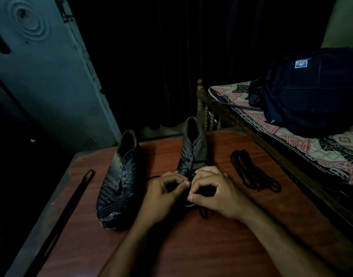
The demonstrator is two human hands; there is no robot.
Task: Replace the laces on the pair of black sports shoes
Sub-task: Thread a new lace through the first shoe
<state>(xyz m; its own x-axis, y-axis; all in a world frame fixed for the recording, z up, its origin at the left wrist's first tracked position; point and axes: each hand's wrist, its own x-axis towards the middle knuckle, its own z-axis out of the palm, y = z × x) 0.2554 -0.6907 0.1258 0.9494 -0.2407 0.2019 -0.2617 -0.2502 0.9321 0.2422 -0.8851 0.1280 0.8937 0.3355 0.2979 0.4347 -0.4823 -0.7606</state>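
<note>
Both forearms come in from the near edge of the reddish-brown wooden table [191, 246], hands together over the toe of the right-hand black textured sports shoe [193, 152]. Left hand [163, 198] has fingers curled, thumb and forefinger pinching a thin black lace [151, 177] at the lower eyelets. Right hand [213, 193] is curled too, pinching the same lace; its loose end trails out under the wrist.

Left of that shoe: the other black ribbed sports shoe [119, 182], scuffed white at the toe, no lace visible, standing apart. Further left, a long flat black lace [71, 204] lies straight, near the table's left edge.

Right of the held shoe: a bundle of black cord laces [253, 173], open tabletop between. Beyond it, a carved wooden bed frame [209, 108] butts the table, with a patterned sheet [303, 144] and a dark blue fabric backpack [311, 90].
</note>
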